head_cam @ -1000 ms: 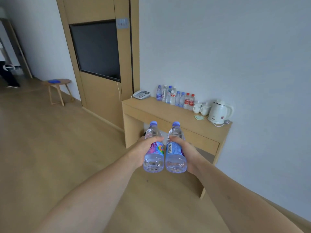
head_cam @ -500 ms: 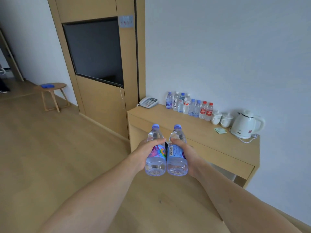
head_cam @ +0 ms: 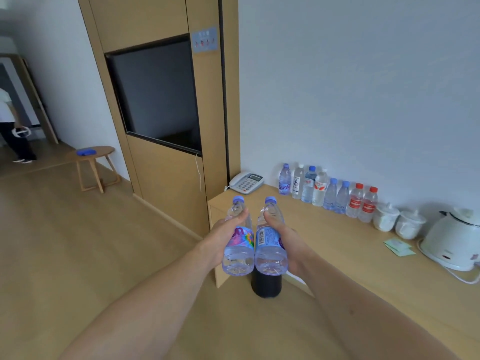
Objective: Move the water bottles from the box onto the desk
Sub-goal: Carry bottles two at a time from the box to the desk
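Left grip [head_cam: 222, 240] holds one bottle [head_cam: 240, 245], right grip [head_cam: 285, 242] holds another bottle [head_cam: 270, 244], side by side near the worktop [head_cam: 337, 245].

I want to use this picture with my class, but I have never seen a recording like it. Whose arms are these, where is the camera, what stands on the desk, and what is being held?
There is no machine here: a person wears a camera on the head, looking forward and down, so the arms are their own. The left hand holds one water bottle and the right hand holds another bottle, each in a curled grip, side by side above the near end of the desk. Along the wall on the desk stand a telephone, a row of eight bottles, two white lidded cups and a white kettle.
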